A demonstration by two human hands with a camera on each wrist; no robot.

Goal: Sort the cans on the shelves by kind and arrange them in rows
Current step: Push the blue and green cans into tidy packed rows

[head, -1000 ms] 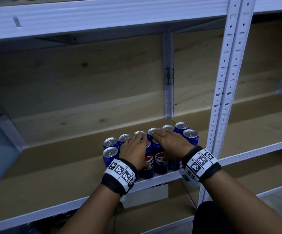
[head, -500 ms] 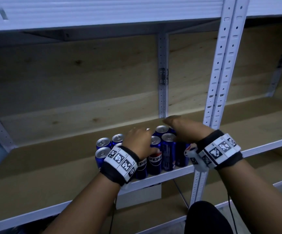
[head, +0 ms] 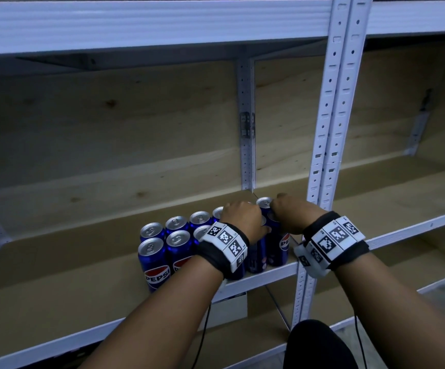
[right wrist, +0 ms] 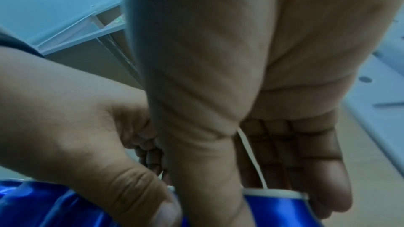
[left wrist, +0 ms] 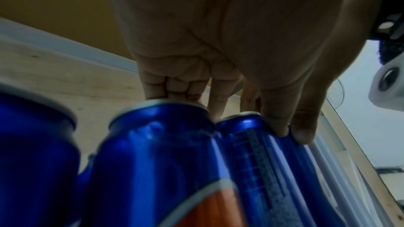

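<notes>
Several blue Pepsi cans (head: 152,251) stand upright in two rows on the wooden shelf (head: 56,265), near its front rail. My left hand (head: 242,219) reaches over the right part of the rows. In the left wrist view its thumb (left wrist: 304,134) presses a can (left wrist: 262,161) from the front while its fingers (left wrist: 216,103) go down behind the tops. My right hand (head: 282,211) grips the can at the right end (head: 265,202), with the thumb (right wrist: 207,161) in front and the fingers (right wrist: 317,170) behind the rim. The cans under both hands are partly hidden.
A white perforated upright post (head: 330,129) rises just right of my right hand. The upper shelf rail (head: 162,22) runs overhead. A white label holder (head: 229,304) hangs below the front rail (head: 272,275). Bare shelf board lies left of and behind the cans.
Both hands slid right from the middle of the cans to the right end. They went from lying flat on the tops to curling round the end cans. More cans show on the left.
</notes>
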